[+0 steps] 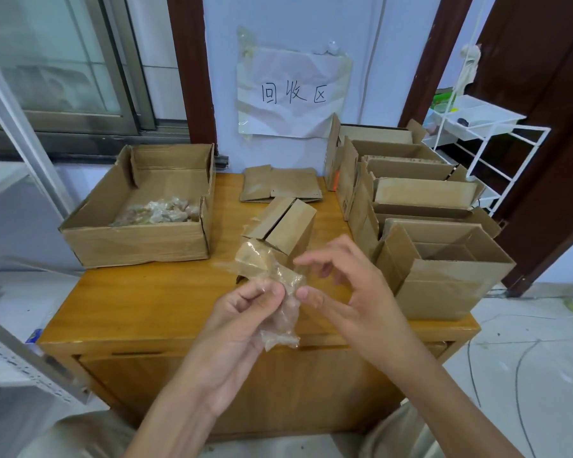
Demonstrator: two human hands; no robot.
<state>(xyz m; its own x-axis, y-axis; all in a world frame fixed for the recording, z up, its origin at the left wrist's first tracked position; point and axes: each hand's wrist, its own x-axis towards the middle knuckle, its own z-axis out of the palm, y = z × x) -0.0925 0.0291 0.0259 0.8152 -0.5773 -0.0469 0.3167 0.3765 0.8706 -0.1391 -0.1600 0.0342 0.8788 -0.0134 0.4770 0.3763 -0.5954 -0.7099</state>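
The crumpled tape strip [272, 279] hangs over the counter's [146, 302] near edge, pinched by the left hand's [245, 319] thumb and fingers. At its 3 o'clock the right hand [354, 292], fingers loosely spread, touches it with the thumb. Best ball it tight before dropping it in the scrap box [136, 246] at 10 o'clock.

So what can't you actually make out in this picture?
Head view only:
The small box: its near end is hidden behind the crumpled tape and the left hand.
The right hand: whether its thumb touches the tape is blurred.
The row of boxes on the right: their own walls hide most insides.
The scraps in the big open box: too blurred to identify.
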